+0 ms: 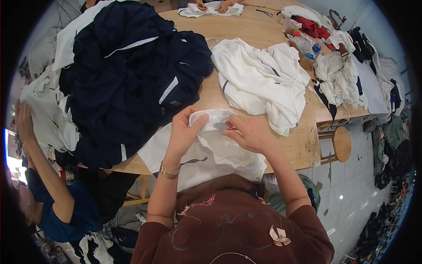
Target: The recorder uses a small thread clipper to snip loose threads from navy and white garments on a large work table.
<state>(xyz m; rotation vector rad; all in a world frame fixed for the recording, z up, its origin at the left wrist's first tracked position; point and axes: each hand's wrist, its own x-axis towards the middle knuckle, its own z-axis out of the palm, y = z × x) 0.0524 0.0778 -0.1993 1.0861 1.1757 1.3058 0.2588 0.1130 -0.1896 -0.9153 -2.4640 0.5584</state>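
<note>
A white garment (224, 152) with a gathered, ribbed band hangs over the table's near edge, across my lap. My left hand (187, 130) is closed on the band at its left side, thumb on top. In my right hand (250, 134) are small thread snips (229, 126), red at the handle, with a greyish blade pointing left against the band. My fingers hide most of the snips. A dark stripe shows on the lower part of the white garment.
A big heap of navy garments (132, 66) covers the table's left. White garments (263, 79) lie ahead to the right. Across the wooden table (206, 28), another person's hands (224, 6) handle white cloth. A co-worker (66, 207) reaches in at left. A stool (340, 144) stands right.
</note>
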